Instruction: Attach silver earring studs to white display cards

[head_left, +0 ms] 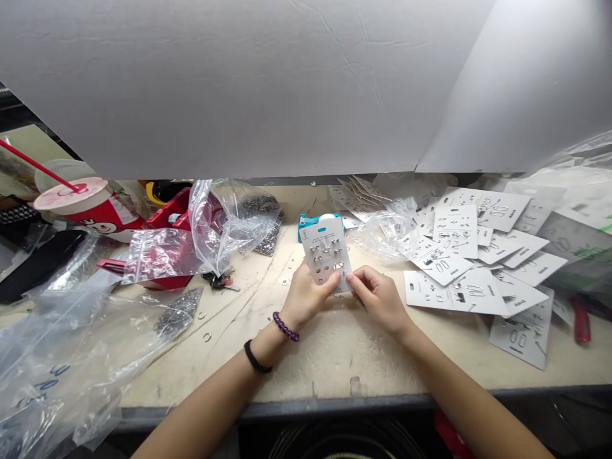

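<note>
My left hand point(310, 293) grips a white earring card point(319, 247) from its lower left, with the thumb lying across the front. Several pairs of small silver earrings show in rows on the card, and a blue-rimmed hang hole is near its top. At the card's lower right edge is my right hand point(380, 296), its thumb and index finger pinched together. Whether those fingers hold the card's edge or a small earring part behind it is hidden. Just behind the card stands a teal tape dispenser point(303, 228).
Many filled earring cards point(454, 290) lie in an overlapping pile at right, near a clear bag point(389, 233). At left are plastic bags of small metal parts point(179, 312), keys point(220, 280), a red box point(167, 213) and a lidded cup point(90, 204). A white board point(268, 89) spans the back.
</note>
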### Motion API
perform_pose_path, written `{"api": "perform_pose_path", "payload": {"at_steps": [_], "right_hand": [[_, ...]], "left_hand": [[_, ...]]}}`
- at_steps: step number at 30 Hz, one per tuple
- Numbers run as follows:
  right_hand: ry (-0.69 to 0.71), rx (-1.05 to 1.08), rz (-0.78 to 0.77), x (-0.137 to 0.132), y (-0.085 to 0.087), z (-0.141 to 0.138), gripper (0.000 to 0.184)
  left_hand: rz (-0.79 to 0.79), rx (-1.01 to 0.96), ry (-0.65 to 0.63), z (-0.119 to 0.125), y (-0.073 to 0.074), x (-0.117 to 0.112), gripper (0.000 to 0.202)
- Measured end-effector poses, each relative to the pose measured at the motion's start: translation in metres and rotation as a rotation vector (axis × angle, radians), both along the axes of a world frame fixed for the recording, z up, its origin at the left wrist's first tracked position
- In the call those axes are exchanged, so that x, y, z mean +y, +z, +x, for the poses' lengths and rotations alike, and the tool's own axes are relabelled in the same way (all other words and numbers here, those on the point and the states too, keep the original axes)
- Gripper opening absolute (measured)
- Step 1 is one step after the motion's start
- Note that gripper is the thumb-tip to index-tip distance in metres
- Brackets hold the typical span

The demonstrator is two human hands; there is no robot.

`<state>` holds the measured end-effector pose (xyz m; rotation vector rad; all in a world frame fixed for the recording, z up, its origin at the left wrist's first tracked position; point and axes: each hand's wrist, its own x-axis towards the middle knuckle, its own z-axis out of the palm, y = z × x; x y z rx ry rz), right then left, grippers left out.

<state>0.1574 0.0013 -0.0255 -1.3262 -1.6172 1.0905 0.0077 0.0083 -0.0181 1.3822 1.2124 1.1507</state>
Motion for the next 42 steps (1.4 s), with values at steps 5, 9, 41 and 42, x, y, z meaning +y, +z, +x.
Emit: {"api": "perform_pose_path", "payload": {"at_steps": [5,9,41,42], "right_hand": [[-0.033,-0.012,0.025,-0.003,0.002,-0.003,0.028],[-0.049,0.046,0.017,-0.006,0.004,-0.004,0.028],[-0.077,0.204,-0.041,-0.008,0.003,-0.004,0.029],[-0.084,0.201,-0.032,-0.008,0.003,-0.003,0.029]], "left_hand": [[0.011,-0.022,0.067,0.002,0.001,0.001,0.040],[-0.006,-0.097,0.004,0.001,0.001,0.001,0.043],[-0.173,-0.323,-0.044,0.003,0.011,-0.012,0.042],[-0.173,-0.323,-0.049,0.003,0.012,-0.012,0.044]]}}
